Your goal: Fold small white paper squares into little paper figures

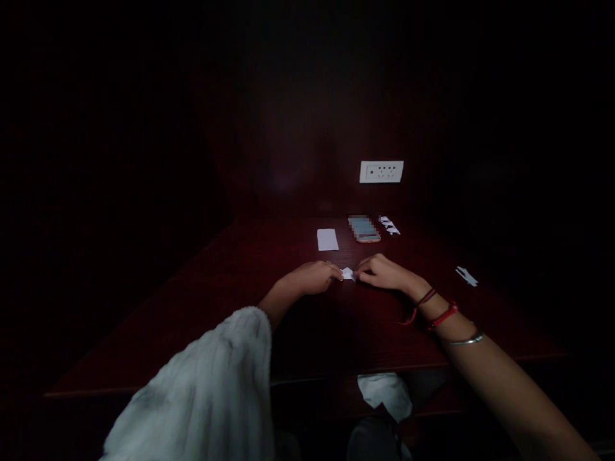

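A small folded piece of white paper lies on the dark red wooden table, pinched from both sides. My left hand grips its left edge with fingers closed. My right hand pinches its right edge, fingers curled. The right wrist wears red and dark strings and a metal bangle. A fluffy white sleeve covers my left forearm.
Farther back lie a flat white paper sheet, a phone and a few small folded paper pieces. Another folded piece sits at the right. A white wall socket is on the back panel. The surroundings are dark.
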Available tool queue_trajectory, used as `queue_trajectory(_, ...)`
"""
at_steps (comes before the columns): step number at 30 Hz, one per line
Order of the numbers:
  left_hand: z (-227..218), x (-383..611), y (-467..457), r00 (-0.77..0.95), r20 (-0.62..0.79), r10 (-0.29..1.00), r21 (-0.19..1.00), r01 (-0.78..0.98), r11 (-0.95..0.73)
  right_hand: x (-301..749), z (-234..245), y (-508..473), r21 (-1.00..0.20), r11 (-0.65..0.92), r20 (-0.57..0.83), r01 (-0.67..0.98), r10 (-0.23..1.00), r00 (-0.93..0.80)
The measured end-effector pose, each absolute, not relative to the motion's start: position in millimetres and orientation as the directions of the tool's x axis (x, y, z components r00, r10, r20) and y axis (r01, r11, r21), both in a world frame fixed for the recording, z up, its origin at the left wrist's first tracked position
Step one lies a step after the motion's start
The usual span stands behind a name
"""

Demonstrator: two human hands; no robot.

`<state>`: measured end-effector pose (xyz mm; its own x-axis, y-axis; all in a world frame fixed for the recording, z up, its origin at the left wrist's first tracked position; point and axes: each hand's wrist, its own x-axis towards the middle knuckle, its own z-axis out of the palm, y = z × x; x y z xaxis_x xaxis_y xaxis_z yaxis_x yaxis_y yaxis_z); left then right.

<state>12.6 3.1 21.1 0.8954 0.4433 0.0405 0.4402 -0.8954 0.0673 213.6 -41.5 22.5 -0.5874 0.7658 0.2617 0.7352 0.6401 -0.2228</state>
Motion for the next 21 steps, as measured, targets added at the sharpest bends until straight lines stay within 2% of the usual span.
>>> queue_trajectory(6, 19.1, 13.5, 4.2, 0.902, 0.058, 0.429, 0.075, 0.424, -0.903, 210.2, 19.8, -39.2, -0.174, 0.715, 0.262, 0.677, 0.696, -0.669)
queue_trajectory(13, 20.6, 14.6, 3.4, 0.906, 0.053, 0.420, 0.082, 0.415, -0.906, 206.4, 13.6, -35.9, -0.093, 0.666, 0.201, 0.740, 0.740, -0.642)
queue_trajectory(17, 20.6, 14.2, 2.5, 0.902, 0.062, 0.428, 0.081, 0.423, -0.903, 207.2, 11.2, -34.8, -0.139, 0.664, 0.205, 0.735, 0.745, -0.635)
queue_trajectory(21, 19.9, 13.7, 2.4, 0.901, 0.079, 0.427, 0.079, 0.421, -0.904, 210.7, 7.8, -32.6, -0.207, 0.671, 0.269, 0.712, 0.738, -0.618)
